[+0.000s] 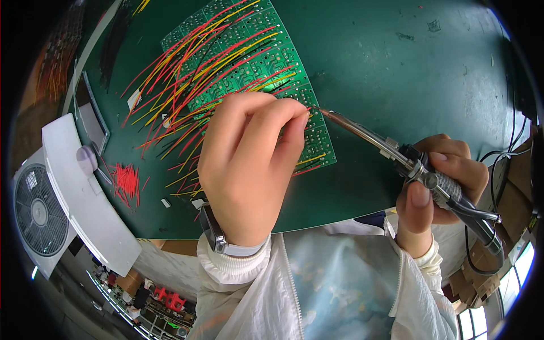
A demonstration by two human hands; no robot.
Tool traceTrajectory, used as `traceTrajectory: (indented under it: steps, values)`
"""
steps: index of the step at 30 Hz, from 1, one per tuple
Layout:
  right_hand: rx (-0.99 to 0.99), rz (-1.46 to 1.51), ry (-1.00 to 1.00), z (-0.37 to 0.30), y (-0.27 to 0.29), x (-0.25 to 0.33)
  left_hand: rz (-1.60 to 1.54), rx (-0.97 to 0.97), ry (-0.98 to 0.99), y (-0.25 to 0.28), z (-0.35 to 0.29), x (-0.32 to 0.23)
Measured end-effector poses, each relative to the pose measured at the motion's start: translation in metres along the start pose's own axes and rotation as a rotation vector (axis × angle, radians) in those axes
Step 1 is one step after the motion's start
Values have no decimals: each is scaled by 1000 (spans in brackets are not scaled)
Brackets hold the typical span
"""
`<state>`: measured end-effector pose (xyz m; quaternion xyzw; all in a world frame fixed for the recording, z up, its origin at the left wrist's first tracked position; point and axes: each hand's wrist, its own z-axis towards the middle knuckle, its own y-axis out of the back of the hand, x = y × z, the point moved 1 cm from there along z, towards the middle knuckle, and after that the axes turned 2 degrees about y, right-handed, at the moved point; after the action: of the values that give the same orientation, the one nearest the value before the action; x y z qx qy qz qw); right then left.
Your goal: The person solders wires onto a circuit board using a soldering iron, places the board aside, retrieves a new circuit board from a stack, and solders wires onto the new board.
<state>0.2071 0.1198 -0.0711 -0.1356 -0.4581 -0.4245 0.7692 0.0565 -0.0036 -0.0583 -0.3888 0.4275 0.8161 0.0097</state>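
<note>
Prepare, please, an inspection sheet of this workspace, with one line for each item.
Surface: green tabletop, with some dark marks.
Job's things: green circuit board with many red, yellow and black wires; soldering iron, its tip at the board's right edge.
Clutter: pile of short red pieces; small white scraps.
Hands: left hand over the board, fingers pinched, contents unclear; right hand grips the soldering iron.
Cables: black cable loops below the iron's handle.
Surroundings: fan at left; cardboard boxes at right.
</note>
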Motion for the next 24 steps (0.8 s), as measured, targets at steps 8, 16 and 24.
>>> traceTrajectory:
  steps: [8,16,24]
  values:
    - [32,-19,19,3,-1,1,22,5,-5,0,0,-1]
    - [-83,-33,73,4,-7,2,38,2,-27,1,2,-2]
    - [-104,-33,51,3,-6,2,60,8,-24,1,3,-2]
